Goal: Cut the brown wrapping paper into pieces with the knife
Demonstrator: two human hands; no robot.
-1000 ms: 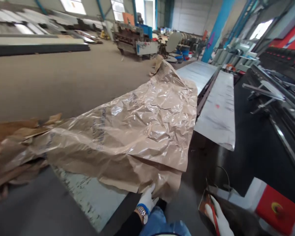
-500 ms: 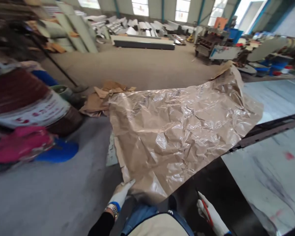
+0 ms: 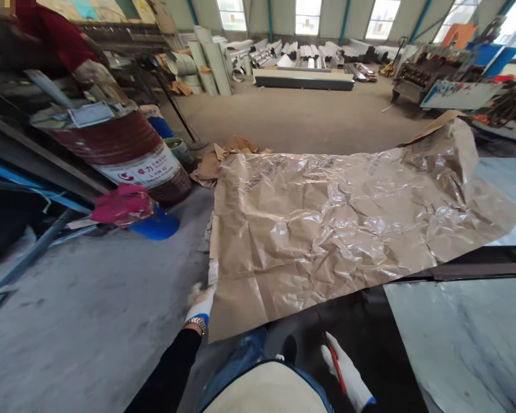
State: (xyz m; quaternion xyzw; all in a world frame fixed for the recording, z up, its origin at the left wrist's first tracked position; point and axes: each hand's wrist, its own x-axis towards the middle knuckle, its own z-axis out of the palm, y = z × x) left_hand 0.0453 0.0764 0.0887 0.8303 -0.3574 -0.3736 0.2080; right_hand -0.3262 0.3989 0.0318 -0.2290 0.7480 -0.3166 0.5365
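A: Okay, quick one. What changed in the last second?

B: Mostly my view swung left. A second ago I was looking down the length of the long machine; now the drum [image 3: 129, 150] and the pink rag [image 3: 122, 205] beside the blue lid [image 3: 157, 228] are in frame. The brown wrapping sheet [image 3: 335, 223] has come flatter too: it was humped up and bunched, now it lies spread wide.

A: Left hand?

B: My left hand [image 3: 200, 300] has moved from the middle of the near hem out to the near left corner of the sheet. Grip there looks closed on the edge, fingers pinched on the paper, though it's a bit blurred.

A: Right hand?

B: My right hand [image 3: 346, 373] sits low by my knee, well apart from the sheet, grip closed around a red-handled tool [image 3: 337, 362]. Same tool as before; I can't tell what kind.

A: Where's the sheet exactly?

B: Draped over a metal plate, the pale edge [image 3: 209, 244] just peeking out at the left. Far right end rides up crumpled toward the grey panel [image 3: 468, 338], with a dark rail [image 3: 477, 271] crossing between. Loose brown scraps [image 3: 223, 155] on the floor behind it.

A: So what does that mean for the work?

B: I'd judge the sheet is being pulled off sideways by the corner, one-handed. It's freer than it was, but most of it still covers the plate.

A: Anyone else?

B: A red sleeve [image 3: 55, 34] at top left, over the drum.
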